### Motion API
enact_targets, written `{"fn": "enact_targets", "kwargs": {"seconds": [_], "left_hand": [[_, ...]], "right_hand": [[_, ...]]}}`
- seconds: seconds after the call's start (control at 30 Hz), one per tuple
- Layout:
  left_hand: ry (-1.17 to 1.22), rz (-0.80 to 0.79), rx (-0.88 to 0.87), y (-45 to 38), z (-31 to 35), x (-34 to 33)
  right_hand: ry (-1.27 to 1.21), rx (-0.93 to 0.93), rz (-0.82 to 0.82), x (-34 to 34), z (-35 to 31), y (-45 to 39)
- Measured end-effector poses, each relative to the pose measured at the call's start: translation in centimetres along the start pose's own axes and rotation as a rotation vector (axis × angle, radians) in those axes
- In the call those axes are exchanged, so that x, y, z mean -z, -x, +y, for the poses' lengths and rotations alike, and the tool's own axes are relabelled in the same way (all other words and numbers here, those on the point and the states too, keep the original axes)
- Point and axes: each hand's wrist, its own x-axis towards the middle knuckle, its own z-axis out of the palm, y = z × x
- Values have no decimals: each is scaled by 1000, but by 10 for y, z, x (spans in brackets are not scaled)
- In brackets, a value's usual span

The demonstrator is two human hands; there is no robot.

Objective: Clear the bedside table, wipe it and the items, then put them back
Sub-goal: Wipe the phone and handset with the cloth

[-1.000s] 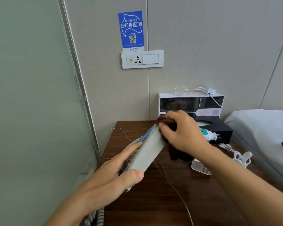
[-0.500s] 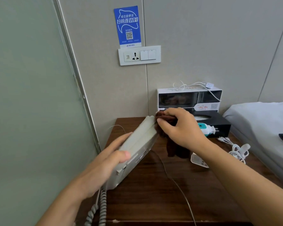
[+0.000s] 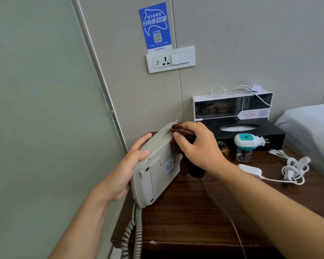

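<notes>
My left hand [image 3: 128,165] grips a beige desk telephone [image 3: 155,171] by its left edge, tilted on its side above the dark wooden bedside table [image 3: 185,217], with its underside facing me. Its coiled cord [image 3: 134,234] hangs down over the table's front left. My right hand [image 3: 196,146] pinches a dark brown cloth [image 3: 183,131] against the phone's top right edge; the rest of the cloth hangs down behind the phone.
At the back stand a white box [image 3: 232,107] and a black tissue box [image 3: 251,133]. A teal-and-white plug-in device [image 3: 248,143], a white charger [image 3: 251,170] and a coiled white cable [image 3: 294,169] lie at the right. A bed [image 3: 310,124] borders the right side, a wall socket [image 3: 170,59] sits above.
The phone has been turned over, so its underside now faces me instead of its edge. My right hand has kept the cloth at the phone's top end. The view has shifted left.
</notes>
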Motion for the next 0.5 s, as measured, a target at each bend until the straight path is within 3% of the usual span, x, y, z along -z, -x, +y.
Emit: {"fn": "enact_targets", "kwargs": {"seconds": [0.23, 0.5], "left_hand": [[-247, -219, -158, 4, 1, 19], [-57, -26, -194, 3, -25, 32]], "right_hand": [[-53, -10, 2, -9, 7, -10], [-144, -13, -56, -17, 8, -18]]}}
